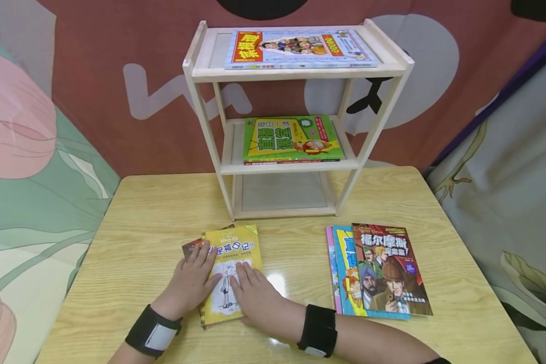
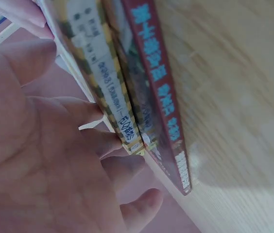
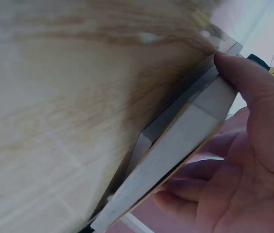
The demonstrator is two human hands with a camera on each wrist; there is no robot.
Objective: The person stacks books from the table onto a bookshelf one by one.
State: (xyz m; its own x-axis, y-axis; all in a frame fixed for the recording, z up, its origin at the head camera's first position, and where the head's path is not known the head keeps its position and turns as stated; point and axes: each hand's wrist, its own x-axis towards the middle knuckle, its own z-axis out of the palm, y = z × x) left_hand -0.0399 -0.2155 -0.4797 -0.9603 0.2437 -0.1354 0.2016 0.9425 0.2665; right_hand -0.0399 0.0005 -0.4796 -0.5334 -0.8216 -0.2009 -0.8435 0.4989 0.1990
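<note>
A yellow comic-style paperback [image 1: 247, 242] with a stick-figure cover lies on the table, on top of a dark red book [image 1: 189, 247] that sticks out at its upper left. My left hand [image 1: 188, 283] rests over the left side of the cover, fingers extended. From the right, my right hand [image 1: 266, 303] lays its fingers on the cover near the drawing. The left wrist view shows the yellow checked spine [image 2: 105, 82] above a maroon spine [image 2: 159, 77]. In the right wrist view, the thumb touches the edge of the stacked pages [image 3: 176, 141].
Right of the hands lies another pile, a detective comic [image 1: 391, 273] over a blue book [image 1: 346, 268] and a pink-edged one. Behind stands a three-tier wooden shelf [image 1: 291, 169], with a light blue book [image 1: 300, 48] on top and green books [image 1: 293, 139] on the middle tier.
</note>
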